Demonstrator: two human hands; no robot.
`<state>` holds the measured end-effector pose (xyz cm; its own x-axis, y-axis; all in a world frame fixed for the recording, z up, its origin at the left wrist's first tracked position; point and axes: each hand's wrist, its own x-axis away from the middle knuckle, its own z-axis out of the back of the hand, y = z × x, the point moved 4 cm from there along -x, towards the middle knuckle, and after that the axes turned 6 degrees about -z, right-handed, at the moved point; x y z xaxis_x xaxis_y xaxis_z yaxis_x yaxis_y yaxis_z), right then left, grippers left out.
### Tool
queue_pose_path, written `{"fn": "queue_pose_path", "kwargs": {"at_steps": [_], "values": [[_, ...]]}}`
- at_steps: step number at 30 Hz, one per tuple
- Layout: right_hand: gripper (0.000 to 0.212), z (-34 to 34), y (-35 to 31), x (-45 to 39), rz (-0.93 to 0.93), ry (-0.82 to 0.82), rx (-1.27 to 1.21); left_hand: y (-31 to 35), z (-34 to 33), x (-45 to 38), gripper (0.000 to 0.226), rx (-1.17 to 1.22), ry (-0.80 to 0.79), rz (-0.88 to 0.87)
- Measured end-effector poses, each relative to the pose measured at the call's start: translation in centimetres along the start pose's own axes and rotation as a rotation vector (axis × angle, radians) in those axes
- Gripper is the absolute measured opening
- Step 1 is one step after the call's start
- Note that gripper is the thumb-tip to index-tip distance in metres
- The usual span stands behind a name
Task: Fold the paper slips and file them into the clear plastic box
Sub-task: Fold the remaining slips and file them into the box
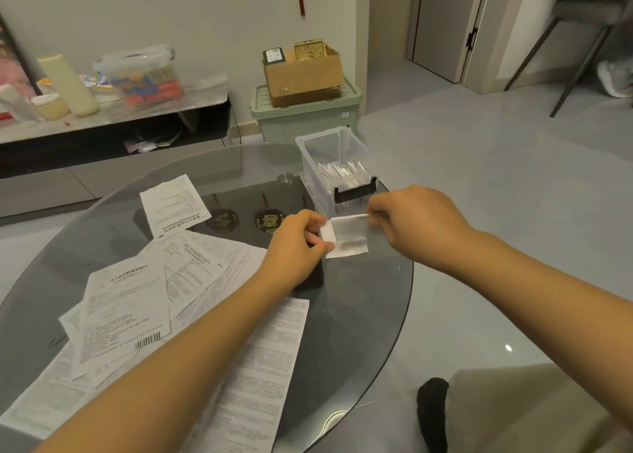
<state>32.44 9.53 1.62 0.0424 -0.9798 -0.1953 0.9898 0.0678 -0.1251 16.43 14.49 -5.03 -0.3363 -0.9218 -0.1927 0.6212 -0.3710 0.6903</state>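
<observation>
A small folded white paper slip (346, 236) hangs in the air between my hands, just in front of the clear plastic box (334, 154). My left hand (295, 247) pinches the slip's left edge, and my right hand (416, 221) pinches its upper right corner. The box stands at the far right side of the round glass table (359, 315). Several folded slips stand upright inside it, behind its black front latch (354, 191). Several unfolded printed sheets (144, 301) lie spread over the left half of the table, some under my left forearm.
One more printed sheet (173, 203) lies apart toward the table's far left. Beyond the table stand a low shelf with clutter (113, 109) and a green storage bin (305, 116) carrying a cardboard box (303, 72). My knee and a dark sock (433, 408) show at the lower right.
</observation>
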Motion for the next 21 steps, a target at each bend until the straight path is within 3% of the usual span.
{"fn": "queue_pose_path", "kwargs": {"at_steps": [4,15,21], "values": [[0.028,-1.0,-0.5,-0.4,0.028,0.041,-0.013,-0.2,-0.2,-0.1,0.033,0.000,-0.022,0.024],[0.033,-6.2,0.0,-1.2,0.094,-0.234,0.092,-0.1,-0.4,-0.2,0.070,-0.132,-0.237,-0.116],[0.040,-5.6,0.3,-1.4,0.112,-0.335,-0.035,0.7,-0.4,-0.1,0.061,-0.283,-0.286,-0.211]]}}
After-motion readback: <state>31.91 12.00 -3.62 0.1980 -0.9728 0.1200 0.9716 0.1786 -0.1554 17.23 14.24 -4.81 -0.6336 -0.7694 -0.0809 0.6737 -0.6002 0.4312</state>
